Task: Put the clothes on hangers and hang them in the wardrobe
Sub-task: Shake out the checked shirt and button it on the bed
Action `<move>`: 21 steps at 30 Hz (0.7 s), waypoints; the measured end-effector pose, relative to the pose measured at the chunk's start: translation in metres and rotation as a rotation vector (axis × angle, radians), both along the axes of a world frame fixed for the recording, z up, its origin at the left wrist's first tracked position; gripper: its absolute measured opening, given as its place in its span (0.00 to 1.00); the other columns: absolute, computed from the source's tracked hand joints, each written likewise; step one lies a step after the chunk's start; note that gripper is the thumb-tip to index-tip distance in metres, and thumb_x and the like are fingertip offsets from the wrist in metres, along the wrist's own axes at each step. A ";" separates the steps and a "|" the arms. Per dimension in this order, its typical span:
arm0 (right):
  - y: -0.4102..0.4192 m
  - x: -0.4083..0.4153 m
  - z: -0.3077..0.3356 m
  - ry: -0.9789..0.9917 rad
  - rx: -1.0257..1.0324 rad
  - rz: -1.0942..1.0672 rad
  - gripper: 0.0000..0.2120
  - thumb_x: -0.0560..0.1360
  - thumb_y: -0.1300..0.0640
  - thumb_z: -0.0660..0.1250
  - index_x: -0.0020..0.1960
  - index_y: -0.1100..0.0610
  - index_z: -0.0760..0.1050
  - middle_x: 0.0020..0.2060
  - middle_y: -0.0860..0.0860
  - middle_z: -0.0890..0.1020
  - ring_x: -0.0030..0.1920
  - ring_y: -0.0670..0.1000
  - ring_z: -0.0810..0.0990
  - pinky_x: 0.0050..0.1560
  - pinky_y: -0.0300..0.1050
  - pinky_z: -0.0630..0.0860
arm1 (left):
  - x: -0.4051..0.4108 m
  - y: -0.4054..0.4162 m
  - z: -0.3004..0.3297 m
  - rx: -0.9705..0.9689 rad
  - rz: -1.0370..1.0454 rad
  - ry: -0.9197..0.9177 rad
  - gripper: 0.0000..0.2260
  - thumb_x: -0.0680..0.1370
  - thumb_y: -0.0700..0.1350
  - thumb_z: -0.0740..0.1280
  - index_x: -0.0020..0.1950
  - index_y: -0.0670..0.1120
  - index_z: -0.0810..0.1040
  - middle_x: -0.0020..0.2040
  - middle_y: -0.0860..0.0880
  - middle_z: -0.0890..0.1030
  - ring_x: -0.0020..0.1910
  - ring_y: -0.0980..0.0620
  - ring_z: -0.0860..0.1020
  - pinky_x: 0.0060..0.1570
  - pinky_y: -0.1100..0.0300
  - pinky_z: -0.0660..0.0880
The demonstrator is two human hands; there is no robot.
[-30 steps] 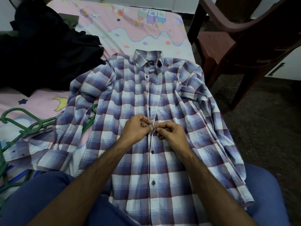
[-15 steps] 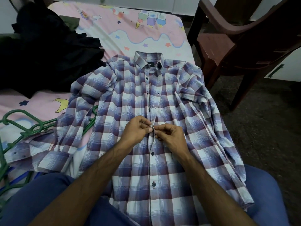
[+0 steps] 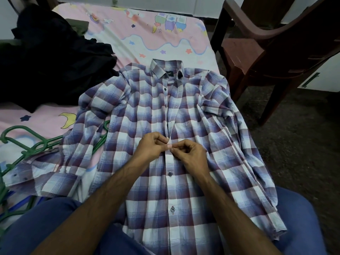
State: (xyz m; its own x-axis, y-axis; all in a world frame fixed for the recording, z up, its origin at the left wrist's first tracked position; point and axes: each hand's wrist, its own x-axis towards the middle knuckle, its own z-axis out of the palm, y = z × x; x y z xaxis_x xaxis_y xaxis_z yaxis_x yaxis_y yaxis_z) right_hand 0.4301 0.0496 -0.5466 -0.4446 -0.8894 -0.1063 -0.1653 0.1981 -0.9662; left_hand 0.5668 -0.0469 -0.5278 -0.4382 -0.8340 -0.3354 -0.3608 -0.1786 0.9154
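Plaid shirt (image 3: 147, 126) lies front-up on the bed (image 3: 156, 39), hem over the person's lap. Both forearms converge at mid-placket. Left hand (image 3: 150, 147) and right hand (image 3: 191, 153) pinch the placket edges, fingers curled, fingertips touching. Green hangers (image 3: 27, 146) lie left of the fingers.

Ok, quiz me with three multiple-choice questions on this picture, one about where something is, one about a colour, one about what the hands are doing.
1. Where do the hangers lie?
A. on the chair
B. on the bed, partly under the shirt's sleeve
C. on the floor

2. What colour are they?
A. green
B. white
C. red

3. What are the hands doing?
A. resting flat
B. lifting a hanger
C. pinching the shirt's button strip

Answers: 1 B, they poke out from under the plaid shirt. 2 A, plainly green. 3 C, the left hand and right hand meet at the placket.
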 end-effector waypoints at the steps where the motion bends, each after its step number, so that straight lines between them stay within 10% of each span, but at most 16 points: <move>1: 0.000 0.000 0.000 0.012 0.003 0.007 0.02 0.74 0.58 0.76 0.47 0.54 0.86 0.39 0.49 0.87 0.42 0.50 0.86 0.50 0.54 0.84 | 0.000 0.000 0.000 0.013 0.003 0.011 0.07 0.74 0.39 0.76 0.45 0.45 0.79 0.33 0.52 0.77 0.31 0.58 0.75 0.29 0.66 0.71; 10: 0.002 0.001 0.005 0.041 0.012 0.030 0.05 0.73 0.58 0.78 0.47 0.55 0.84 0.39 0.49 0.86 0.41 0.47 0.85 0.44 0.38 0.81 | 0.001 -0.004 -0.005 0.073 0.031 0.053 0.06 0.75 0.37 0.74 0.47 0.44 0.79 0.37 0.48 0.81 0.35 0.53 0.79 0.30 0.62 0.73; 21: -0.005 -0.005 -0.004 0.097 0.079 0.089 0.05 0.78 0.61 0.70 0.47 0.53 0.82 0.39 0.50 0.86 0.41 0.49 0.85 0.48 0.46 0.83 | -0.002 -0.003 -0.004 -0.108 -0.137 -0.075 0.09 0.77 0.36 0.71 0.48 0.50 0.80 0.43 0.48 0.79 0.42 0.53 0.78 0.41 0.58 0.75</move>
State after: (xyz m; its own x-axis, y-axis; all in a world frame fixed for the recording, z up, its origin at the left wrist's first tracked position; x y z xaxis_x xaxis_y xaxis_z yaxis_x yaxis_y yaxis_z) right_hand 0.4251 0.0449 -0.5507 -0.3759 -0.9163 -0.1382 -0.2772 0.2535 -0.9268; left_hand 0.5650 -0.0504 -0.5319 -0.5275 -0.8010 -0.2832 -0.4427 -0.0254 0.8963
